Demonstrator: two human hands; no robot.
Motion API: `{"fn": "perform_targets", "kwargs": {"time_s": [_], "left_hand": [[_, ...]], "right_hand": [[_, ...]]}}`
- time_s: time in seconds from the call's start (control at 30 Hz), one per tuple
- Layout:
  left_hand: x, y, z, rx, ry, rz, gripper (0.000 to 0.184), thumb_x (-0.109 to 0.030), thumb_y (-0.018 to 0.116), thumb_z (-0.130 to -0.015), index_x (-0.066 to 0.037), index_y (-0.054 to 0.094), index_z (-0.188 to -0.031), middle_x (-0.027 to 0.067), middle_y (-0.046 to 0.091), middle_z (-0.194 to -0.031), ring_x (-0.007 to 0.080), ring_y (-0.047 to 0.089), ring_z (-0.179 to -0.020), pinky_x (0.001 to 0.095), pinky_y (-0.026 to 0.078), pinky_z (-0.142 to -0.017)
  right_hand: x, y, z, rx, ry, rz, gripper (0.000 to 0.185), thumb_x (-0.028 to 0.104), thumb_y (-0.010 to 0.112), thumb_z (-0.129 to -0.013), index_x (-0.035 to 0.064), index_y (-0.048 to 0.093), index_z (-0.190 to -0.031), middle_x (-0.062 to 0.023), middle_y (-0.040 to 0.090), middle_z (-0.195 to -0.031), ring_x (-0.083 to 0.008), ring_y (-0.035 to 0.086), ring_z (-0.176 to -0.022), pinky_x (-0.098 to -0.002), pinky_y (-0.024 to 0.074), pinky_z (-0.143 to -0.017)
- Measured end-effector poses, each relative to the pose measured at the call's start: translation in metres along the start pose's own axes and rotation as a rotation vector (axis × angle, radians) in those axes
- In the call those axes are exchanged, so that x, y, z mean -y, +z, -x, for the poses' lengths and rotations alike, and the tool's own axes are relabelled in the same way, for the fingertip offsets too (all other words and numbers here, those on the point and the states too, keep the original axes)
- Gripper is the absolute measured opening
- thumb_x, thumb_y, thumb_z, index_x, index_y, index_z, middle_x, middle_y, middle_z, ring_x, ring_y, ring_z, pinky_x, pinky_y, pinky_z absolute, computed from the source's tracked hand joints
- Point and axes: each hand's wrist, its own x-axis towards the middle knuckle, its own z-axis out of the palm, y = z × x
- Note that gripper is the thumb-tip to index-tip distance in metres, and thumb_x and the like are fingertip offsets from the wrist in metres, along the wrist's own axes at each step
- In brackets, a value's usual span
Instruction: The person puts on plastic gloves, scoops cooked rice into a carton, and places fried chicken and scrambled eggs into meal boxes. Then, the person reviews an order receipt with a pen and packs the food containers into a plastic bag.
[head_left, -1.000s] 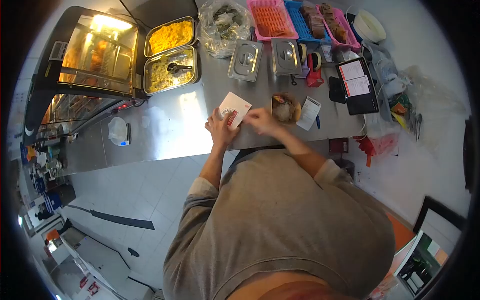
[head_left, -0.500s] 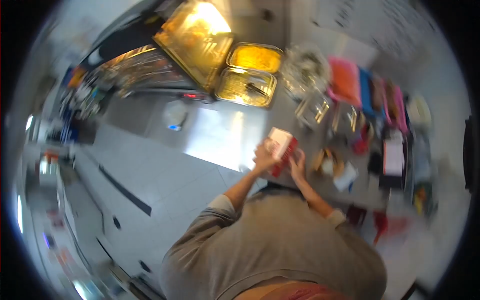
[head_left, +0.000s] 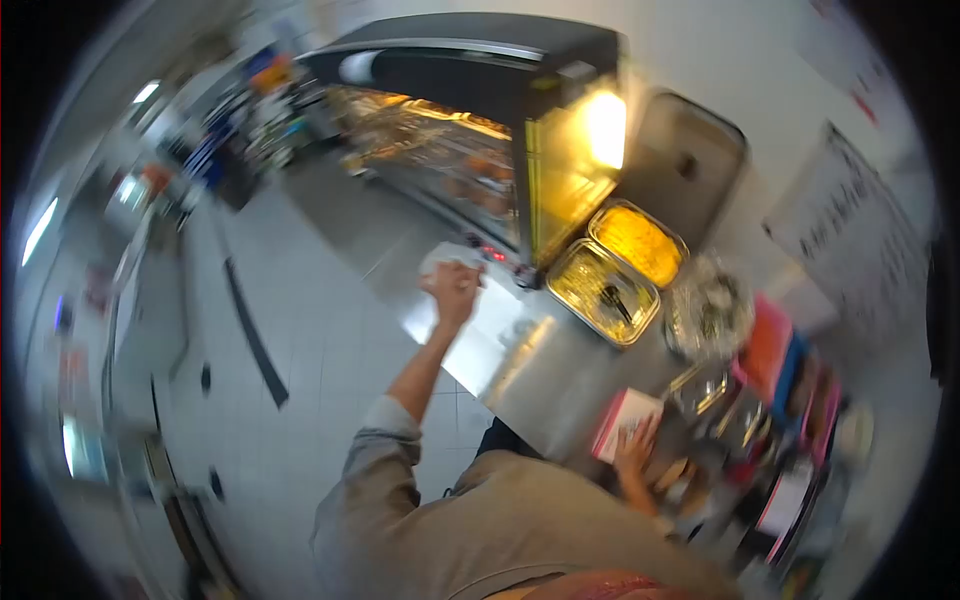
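My left hand (head_left: pixel 455 290) is stretched out over the steel counter. Its curled fingers are at a whitish, rounded item (head_left: pixel 440 258) in front of the heated display case; blur hides what kind it is. Down to the right, my right hand (head_left: pixel 634 448) rests on a red and white carton (head_left: pixel 622 412), with its fingers across the pale face. The carton stands near the counter's front edge, and part of it is hidden by the hand.
A lit heated display case (head_left: pixel 570 160) stands at the back. Beside it are a metal tray of yellow food (head_left: pixel 638 245) and a tray with tongs (head_left: pixel 600 290). A plastic-wrapped bowl (head_left: pixel 710 310) and coloured boxes (head_left: pixel 765 335) line the right. Steel counter (head_left: pixel 560 385) spans the front.
My left hand has let go of the carton and reached left to the whitish item. My right hand stays on the carton. The view has swung left.
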Motion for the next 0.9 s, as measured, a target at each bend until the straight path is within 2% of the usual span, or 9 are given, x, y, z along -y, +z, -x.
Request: {"fn": "perform_targets", "kwargs": {"time_s": [0.07,0.13,0.33,0.43,0.53,0.6,0.7,0.83,0.9], "left_hand": [[0.018,-0.003,-0.025,0.137,0.202,0.073,0.015,-0.02,0.077,-0.075,-0.008,0.07,-0.081,0.0087,0.064,-0.09,0.025,0.06,-0.084,0.038,0.043,-0.079],[-0.012,-0.004,-0.029,0.527,0.099,0.537,0.048,-0.005,0.082,-0.067,-0.003,0.06,-0.11,0.0087,0.062,-0.099,0.0228,0.058,-0.085,0.0351,0.046,-0.074],[-0.063,0.047,0.107,1.316,-0.024,0.741,0.024,-0.01,0.073,-0.082,-0.008,0.063,-0.104,0.0025,0.063,-0.104,0.0143,0.059,-0.088,0.0279,0.047,-0.071],[-0.159,0.047,0.137,1.57,0.104,0.982,0.025,-0.008,0.067,-0.087,-0.004,0.062,-0.111,0.0059,0.063,-0.11,0.0153,0.06,-0.094,0.0278,0.051,-0.074],[-0.234,0.063,0.177,1.828,0.496,0.948,0.051,-0.023,0.075,-0.081,-0.003,0.055,-0.124,0.0146,0.062,-0.115,0.0249,0.061,-0.102,0.0378,0.049,-0.084],[-0.263,0.089,0.229,1.894,0.716,0.884,0.072,-0.031,0.076,-0.079,-0.002,0.043,-0.136,0.0195,0.051,-0.132,0.0325,0.049,-0.123,0.0438,0.043,-0.097],[-0.311,0.092,0.297,1.424,0.776,1.08,0.085,-0.035,0.077,-0.077,0.0,0.034,-0.142,0.0215,0.04,-0.142,0.036,0.033,-0.136,0.0442,0.033,-0.107],[-0.36,0.111,0.336,1.15,0.504,1.072,0.085,-0.047,0.075,-0.073,-0.007,0.041,-0.139,0.0165,0.037,-0.147,0.0321,0.026,-0.14,0.052,0.018,-0.111],[-0.373,0.115,0.32,1.199,0.818,0.831,0.084,-0.054,0.074,-0.071,-0.012,0.045,-0.138,0.0139,0.038,-0.147,0.0291,0.028,-0.14,0.0571,0.011,-0.11]], "right_hand": [[0.009,0.015,-0.006,0.062,0.152,-0.159,0.072,0.041,0.053,-0.093,0.0039,0.024,-0.148,-0.0196,0.017,-0.155,-0.0369,0.021,-0.142,-0.0468,0.0249,-0.112],[0.021,0.032,-0.015,-0.02,0.231,-0.195,0.07,0.042,0.056,-0.091,0.0067,0.03,-0.145,-0.0177,0.02,-0.154,-0.0383,0.021,-0.14,-0.0491,0.0246,-0.112],[0.076,-0.08,0.006,-0.484,0.537,0.09,0.057,0.036,0.06,-0.089,0.0135,0.042,-0.139,-0.0184,0.033,-0.145,-0.0434,0.025,-0.136,-0.058,0.0216,-0.109],[0.015,-0.113,0.066,-0.817,0.73,0.21,0.058,0.018,0.067,-0.081,0.0109,0.046,-0.135,-0.0193,0.045,-0.135,-0.0384,0.038,-0.131,-0.0484,0.0339,-0.103],[-0.039,-0.14,0.131,-0.486,1.083,-0.189,0.062,0.007,0.066,-0.077,0.0129,0.047,-0.135,-0.0163,0.051,-0.132,-0.0333,0.048,-0.125,-0.0416,0.0412,-0.099],[-0.06,-0.13,0.153,-0.419,0.858,-0.15,0.068,0.005,0.068,-0.075,0.0152,0.044,-0.137,-0.0139,0.052,-0.132,-0.0305,0.052,-0.119,-0.0381,0.0445,-0.097],[-0.095,-0.139,0.159,-0.355,0.666,-0.215,0.076,0.007,0.071,-0.071,0.0183,0.041,-0.14,-0.0121,0.052,-0.135,-0.0302,0.054,-0.118,-0.0384,0.0461,-0.096],[-0.114,-0.163,0.142,-0.166,0.58,-0.307,0.077,0.011,0.07,-0.072,0.0188,0.039,-0.142,-0.0104,0.051,-0.137,-0.0294,0.052,-0.121,-0.0393,0.045,-0.099],[-0.123,-0.158,0.142,-0.154,0.531,-0.316,0.078,0.014,0.072,-0.071,0.0201,0.04,-0.142,-0.0087,0.051,-0.137,-0.0283,0.052,-0.122,-0.0396,0.0452,-0.099]]}}
